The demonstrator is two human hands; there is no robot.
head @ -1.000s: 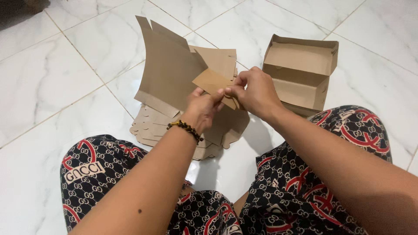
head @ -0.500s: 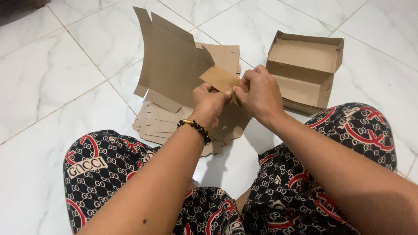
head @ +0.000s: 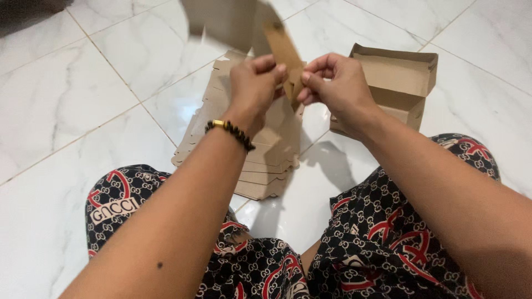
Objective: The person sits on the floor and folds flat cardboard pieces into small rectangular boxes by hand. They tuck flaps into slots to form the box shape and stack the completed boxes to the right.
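I hold a flat brown cardboard box blank (head: pixel 233 22) up in front of me, blurred with motion, its top cut off by the frame edge. My left hand (head: pixel 256 83), with a dark bead bracelet at the wrist, pinches a narrow flap (head: pixel 284 52) of it. My right hand (head: pixel 335 83) grips the same flap from the right side. Both hands hover above a stack of flat cardboard blanks (head: pixel 260 166) lying on the floor.
An assembled open brown cardboard box (head: pixel 399 83) stands on the white marble tile floor (head: pixel 72 111) at the right. My crossed legs in dark patterned trousers (head: pixel 377 249) fill the bottom of the view.
Both hands have lifted the cardboard blank higher and away from the stack, and its large panel has swung up toward the top of the frame.
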